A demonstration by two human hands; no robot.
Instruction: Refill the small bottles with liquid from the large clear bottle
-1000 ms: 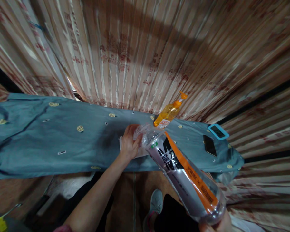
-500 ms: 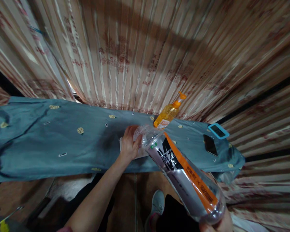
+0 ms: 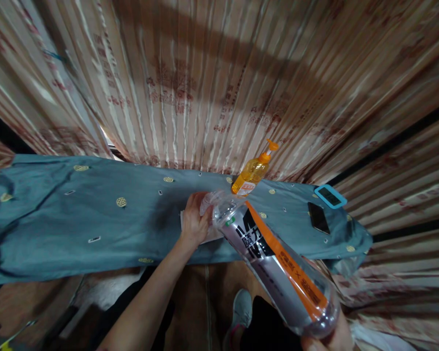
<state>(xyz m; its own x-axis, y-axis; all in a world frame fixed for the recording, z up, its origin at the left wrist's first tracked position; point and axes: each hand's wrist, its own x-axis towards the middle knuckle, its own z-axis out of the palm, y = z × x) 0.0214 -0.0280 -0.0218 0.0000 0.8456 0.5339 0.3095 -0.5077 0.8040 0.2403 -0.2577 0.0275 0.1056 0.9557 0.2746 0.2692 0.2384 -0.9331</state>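
Note:
A large clear plastic bottle point(image 3: 274, 263) with a grey, black and orange label lies tilted across the view, its neck end up and to the left. My right hand point(image 3: 329, 336) grips its base at the lower right, mostly hidden behind it. At the neck end, my left hand point(image 3: 197, 219) has its fingers closed around a clear, thin-walled plastic piece point(image 3: 209, 199). Whether that piece is a cup or part of the bottle's neck I cannot tell. Below my left hand, a flat whitish item point(image 3: 211, 235) shows on the cloth.
A blue-green cloth point(image 3: 76, 219) covers the long narrow table. Just beyond the bottle's neck stands an orange pump bottle point(image 3: 249, 176). Toward the right end lie a black phone point(image 3: 318, 218) and a light-blue framed digital display point(image 3: 330, 196). Patterned curtains point(image 3: 205, 97) hang behind and beside the table.
Both hands and the bottle keep nearly the same pose. The whole view shifts very slightly, and the bottle's neck end sits a touch farther left.

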